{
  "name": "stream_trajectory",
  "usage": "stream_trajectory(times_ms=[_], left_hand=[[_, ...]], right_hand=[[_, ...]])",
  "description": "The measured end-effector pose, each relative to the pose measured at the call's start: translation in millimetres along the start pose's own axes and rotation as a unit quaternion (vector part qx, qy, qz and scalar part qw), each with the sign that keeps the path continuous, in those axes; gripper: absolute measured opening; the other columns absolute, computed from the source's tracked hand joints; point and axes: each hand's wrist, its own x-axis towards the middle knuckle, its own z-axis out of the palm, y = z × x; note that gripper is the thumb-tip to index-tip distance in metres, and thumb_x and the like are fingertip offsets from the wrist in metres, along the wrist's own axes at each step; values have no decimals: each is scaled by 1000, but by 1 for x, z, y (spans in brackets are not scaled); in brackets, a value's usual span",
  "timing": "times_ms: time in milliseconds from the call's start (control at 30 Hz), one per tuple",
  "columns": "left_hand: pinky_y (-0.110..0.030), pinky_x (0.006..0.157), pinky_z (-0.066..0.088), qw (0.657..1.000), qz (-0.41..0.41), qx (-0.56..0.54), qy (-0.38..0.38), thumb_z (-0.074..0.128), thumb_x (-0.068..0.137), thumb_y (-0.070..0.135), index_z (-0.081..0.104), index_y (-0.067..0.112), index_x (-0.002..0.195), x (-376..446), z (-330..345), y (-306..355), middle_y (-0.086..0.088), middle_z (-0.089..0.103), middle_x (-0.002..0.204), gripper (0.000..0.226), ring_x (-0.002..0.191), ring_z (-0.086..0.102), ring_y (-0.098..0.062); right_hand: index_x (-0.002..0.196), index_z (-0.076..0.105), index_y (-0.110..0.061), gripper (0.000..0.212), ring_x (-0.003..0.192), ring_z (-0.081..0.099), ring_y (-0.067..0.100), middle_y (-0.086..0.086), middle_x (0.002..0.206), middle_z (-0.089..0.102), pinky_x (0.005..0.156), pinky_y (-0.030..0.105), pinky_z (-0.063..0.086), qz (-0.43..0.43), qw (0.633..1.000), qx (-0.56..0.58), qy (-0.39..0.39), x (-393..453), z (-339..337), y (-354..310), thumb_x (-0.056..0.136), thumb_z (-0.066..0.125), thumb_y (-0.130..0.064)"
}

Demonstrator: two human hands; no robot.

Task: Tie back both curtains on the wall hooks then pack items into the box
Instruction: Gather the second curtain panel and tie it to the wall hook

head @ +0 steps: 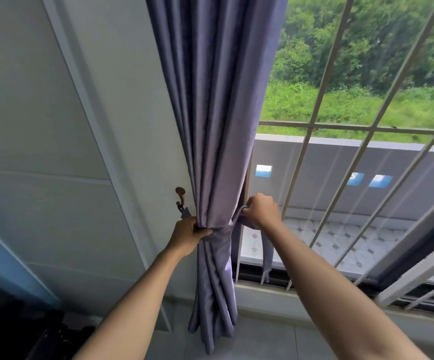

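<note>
Curtain [216, 126] hangs gathered at the window's left edge, beside the wall. Left hand [188, 233] grips the bunched folds at the cinch point, fingers curled round the fabric. Right hand [261, 210] pinches the tieback [265, 245] at the curtain's right side; its loose end hangs down in front of the window grille [345, 128]. Hook [180, 197] sits on the wall just left of the curtain, above the left hand. No container is visible.

Below you, the grey tiled floor [268, 341] carries the hem of the purple curtain [212, 331], bunched and touching it beside the window sill [262, 288].
</note>
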Motion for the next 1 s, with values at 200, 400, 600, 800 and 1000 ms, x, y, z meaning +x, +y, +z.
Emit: stream_trajectory(times_ms=[200, 400, 600, 800, 1000], left_hand=[[-15, 57, 53, 996, -57, -68, 12, 72, 83, 13, 62, 9, 83, -4, 4, 2, 4, 63, 68, 11, 65, 64, -10], [-10, 54, 49, 993, -84, -79, 18, 73, 82, 18, 63, 5, 83, -3, 6, 2, -2, 67, 73, 16, 64, 66, -9], [-29, 72, 58, 990, -110, -86, 12, 73, 81, 24, 65, 9, 86, -3, 7, 0, -8, 71, 84, 18, 72, 70, -17], [-46, 84, 56, 986, -142, -92, 2, 67, 59, 57, 68, 15, 88, -4, 4, -5, -6, 73, 87, 52, 85, 70, -25], [-40, 77, 55, 981, -148, -126, 19, 68, 55, 51, 69, 22, 80, -14, -4, -10, -1, 73, 79, 39, 81, 69, -21]], right_hand=[[82, 59, -7, 28, 69, 66, 27, 10, 76, 66, 66, 40, 59, 268, 819, 508, 16, -57, 85, -7, 86, 58, -35], [123, 63, -20, 34, 112, 56, 13, -7, 119, 65, 101, 34, 44, 141, 818, 555, 60, -81, 115, -13, 95, 45, -14], [95, 71, -23, 18, 90, 63, 12, -5, 92, 72, 85, 36, 51, 128, 796, 587, 75, -66, 106, -15, 93, 54, -20], [81, 70, -19, 11, 81, 67, 16, -3, 79, 72, 75, 35, 56, 148, 768, 620, 63, -43, 96, -39, 86, 62, -14], [88, 56, 5, 23, 73, 55, 15, 9, 73, 60, 67, 35, 49, -45, 801, 589, -104, -67, 98, -34, 69, 49, -6]])
